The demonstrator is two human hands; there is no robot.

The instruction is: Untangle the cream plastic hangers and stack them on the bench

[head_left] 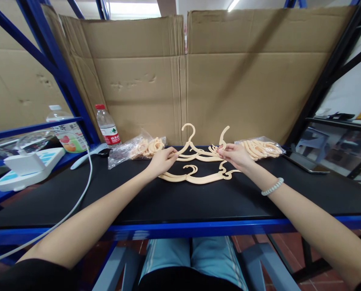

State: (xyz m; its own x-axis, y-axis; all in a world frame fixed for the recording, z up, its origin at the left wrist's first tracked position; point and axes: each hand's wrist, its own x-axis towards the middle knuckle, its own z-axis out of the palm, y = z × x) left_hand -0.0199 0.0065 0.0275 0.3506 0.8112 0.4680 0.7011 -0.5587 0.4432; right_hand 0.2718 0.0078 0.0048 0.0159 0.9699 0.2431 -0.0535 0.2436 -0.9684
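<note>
Pale beige plastic clothes hangers lie in the middle of the black table. My left hand pinches the left arm of a hanger, whose hook stands upright. A curved beige hook piece rises from the closed fingers of my right hand; its lower end is hidden by them. More beige hook ends show just left of the right hand. Nearer me, other hangers lie flat, their hooks pointing in different directions, below both hands.
Clear plastic bags of beige parts and hangers lie left and right. A red-capped water bottle, power strip and white cable are at left. A dark flat tray-like object lies at right. Cardboard stands behind.
</note>
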